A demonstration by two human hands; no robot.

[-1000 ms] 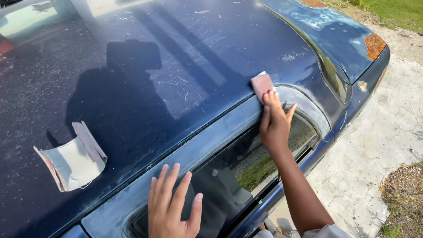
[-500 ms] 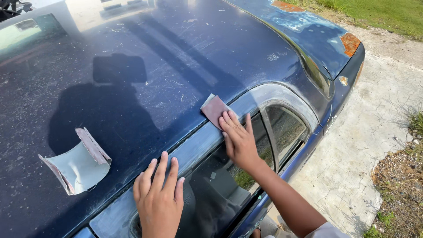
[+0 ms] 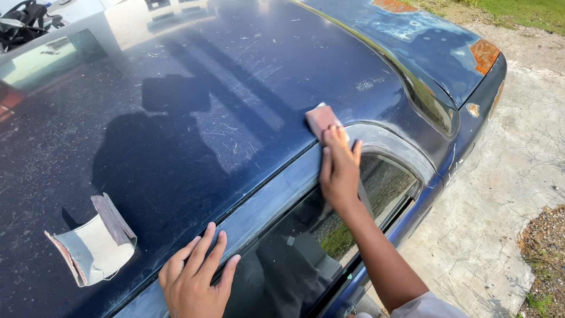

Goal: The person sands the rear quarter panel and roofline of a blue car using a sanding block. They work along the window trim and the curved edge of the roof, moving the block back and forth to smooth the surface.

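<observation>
Landmark: the dark blue car roof [image 3: 194,106], dusty & scratched, w/ the person's shadow across it. At its near-left edge lies a curled spare sheet of sandpaper [image 3: 94,244], pale side up, loose, touching nothing else. Just right of that, on the roof's near edge above the side window [image 3: 282,253], the left hand [image 3: 194,280] rests flat, fingers spread, holding nothing, only bracing. Further right along the same roof edge, where the sanded window trim [image 3: 388,144] curves down, the right hand [image 3: 340,171] presses a small pinkish sanding pad [image 3: 321,121] against the paint; fingers together & extended, fingertips on the pad's near end, no pinch. Pad looks light, thin & somewhat flexible, gritty face down, so it likely grips rather than slips; best held by flat finger pressure on top, or by its side edges. Past the roof's right end: rusted rear panel [image 3: 484,54], then concrete ground [image 3: 506,194].
</observation>
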